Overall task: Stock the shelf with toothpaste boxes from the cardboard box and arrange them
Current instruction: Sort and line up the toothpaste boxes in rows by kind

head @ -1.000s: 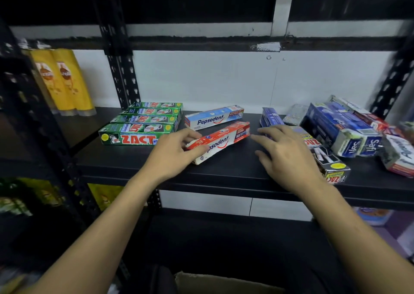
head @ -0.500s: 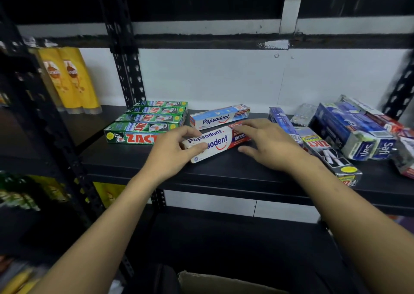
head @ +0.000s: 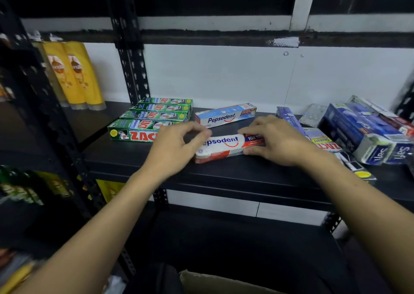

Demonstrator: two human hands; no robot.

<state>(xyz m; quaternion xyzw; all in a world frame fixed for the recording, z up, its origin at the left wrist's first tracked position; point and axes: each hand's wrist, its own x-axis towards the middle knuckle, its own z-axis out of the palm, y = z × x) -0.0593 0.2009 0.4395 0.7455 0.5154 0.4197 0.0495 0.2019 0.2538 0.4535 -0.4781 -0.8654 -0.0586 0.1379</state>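
Observation:
A red and white Pepsodent box [head: 226,147] lies on the black shelf [head: 224,175], its white face turned up. My left hand [head: 177,146] grips its left end with curled fingers and thumb. My right hand [head: 275,141] holds its right end, thumb on the near side. Behind it lies a blue and white Pepsodent box [head: 225,115]. Several green Zact boxes [head: 152,119] sit in a row at the left. The cardboard box [head: 215,284] shows only its rim at the bottom edge.
A loose pile of blue boxes [head: 363,134] and mixed toothpaste boxes crowds the shelf's right side. Yellow shampoo bottles [head: 74,74] stand on the neighbouring shelf at the left. A black upright post [head: 132,65] separates the two bays.
My right hand moved left onto the red Pepsodent box's right end. Both hands have rolled the box so its white face is up and turned it more parallel to the shelf edge.

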